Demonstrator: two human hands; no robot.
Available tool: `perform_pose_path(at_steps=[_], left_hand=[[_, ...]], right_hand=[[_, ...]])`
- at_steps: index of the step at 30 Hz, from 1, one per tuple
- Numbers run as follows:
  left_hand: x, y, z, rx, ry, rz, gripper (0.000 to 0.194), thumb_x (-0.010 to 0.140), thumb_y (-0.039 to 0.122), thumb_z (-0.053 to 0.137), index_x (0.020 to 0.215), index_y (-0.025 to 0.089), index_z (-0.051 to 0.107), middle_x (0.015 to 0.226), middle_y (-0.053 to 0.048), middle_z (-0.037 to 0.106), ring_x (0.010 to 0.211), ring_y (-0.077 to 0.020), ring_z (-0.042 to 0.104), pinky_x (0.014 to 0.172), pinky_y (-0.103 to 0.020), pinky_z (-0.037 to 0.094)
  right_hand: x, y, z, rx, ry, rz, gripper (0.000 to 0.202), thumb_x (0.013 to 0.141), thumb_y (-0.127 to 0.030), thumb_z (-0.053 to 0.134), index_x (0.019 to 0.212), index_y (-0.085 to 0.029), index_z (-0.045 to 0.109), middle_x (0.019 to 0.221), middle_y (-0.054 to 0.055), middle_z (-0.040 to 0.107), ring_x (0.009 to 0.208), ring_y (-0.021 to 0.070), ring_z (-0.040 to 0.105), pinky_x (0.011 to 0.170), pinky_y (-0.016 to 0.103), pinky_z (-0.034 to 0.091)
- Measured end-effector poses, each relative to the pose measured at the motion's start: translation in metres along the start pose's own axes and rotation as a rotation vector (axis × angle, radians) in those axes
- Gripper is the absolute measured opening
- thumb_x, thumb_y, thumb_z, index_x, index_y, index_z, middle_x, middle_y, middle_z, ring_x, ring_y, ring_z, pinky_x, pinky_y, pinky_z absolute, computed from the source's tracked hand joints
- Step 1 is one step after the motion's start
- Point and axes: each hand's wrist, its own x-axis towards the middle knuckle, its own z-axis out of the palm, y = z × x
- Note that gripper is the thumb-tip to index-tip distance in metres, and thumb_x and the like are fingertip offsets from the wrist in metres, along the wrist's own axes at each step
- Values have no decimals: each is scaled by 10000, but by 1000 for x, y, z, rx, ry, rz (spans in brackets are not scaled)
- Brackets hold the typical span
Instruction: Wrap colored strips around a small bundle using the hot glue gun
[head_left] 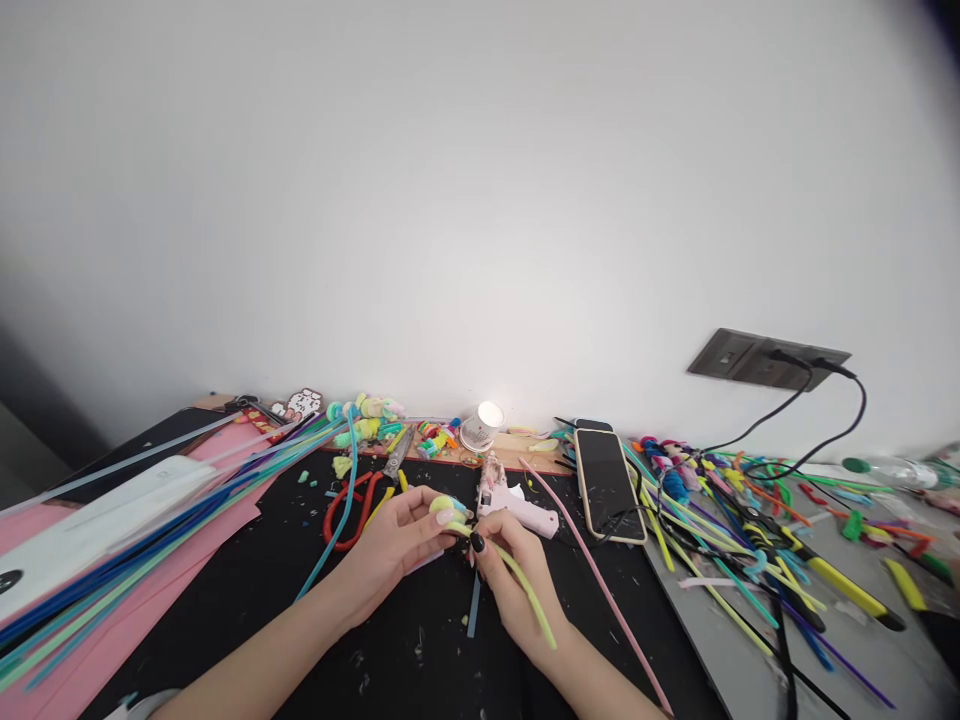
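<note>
My left hand (409, 535) pinches a small coiled piece of yellow-green pipe cleaner with a bit of blue at its top. Just beside it, my right hand (514, 570) has its fingers closed on the same yellow pipe cleaner (534, 597), whose loose end hangs down across the palm. Behind the hands a pale pink glue gun (521, 510) lies on the black mat. Red-handled scissors (352, 510) rest to the left of my left hand, with a blue pipe cleaner (346, 505) across them. A thin translucent strip (474, 605) is below the fingers.
A lit white cup (480, 427) stands against the wall. A phone (609, 485) lies right of the glue gun. Bundled pipe cleaners (225, 510) cover pink sheets at left. Yellow-black pliers (832, 575) and many pipe cleaners spread at right, below a wall socket (765, 358) with cords.
</note>
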Motion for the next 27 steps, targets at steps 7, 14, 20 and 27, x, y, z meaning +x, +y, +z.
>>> perform_pose_path(at_steps=[7, 14, 20, 27], left_hand=[[-1, 0, -1, 12, -51, -1, 252, 726, 323, 802, 827, 164, 635, 825, 4, 670, 791, -116, 625, 810, -256, 510], [-3, 2, 0, 165, -41, 56, 290, 718, 337, 793, 869, 172, 609, 858, 3, 647, 827, -131, 606, 806, -262, 499], [0, -1, -3, 375, -39, 240, 284, 693, 270, 784, 867, 187, 575, 835, 12, 598, 818, -149, 599, 764, -271, 509], [-3, -2, -3, 699, -57, 445, 218, 759, 182, 697, 931, 201, 564, 1018, -39, 579, 944, -184, 607, 870, -325, 506]], right_hand=[[1, -1, -2, 43, 32, 55, 284, 932, -414, 512, 746, -199, 500, 594, -43, 453, 505, 111, 373, 472, 233, 281], [5, -6, -2, 135, 63, 124, 344, 908, -473, 540, 704, -200, 500, 549, -55, 429, 472, 100, 351, 450, 228, 256], [7, -6, -3, 211, 80, 197, 365, 877, -514, 565, 703, -200, 500, 531, -65, 404, 462, 97, 338, 445, 222, 258], [6, 3, -5, 150, 91, 126, 328, 916, -458, 526, 720, -195, 523, 560, -58, 397, 467, 104, 346, 451, 234, 264]])
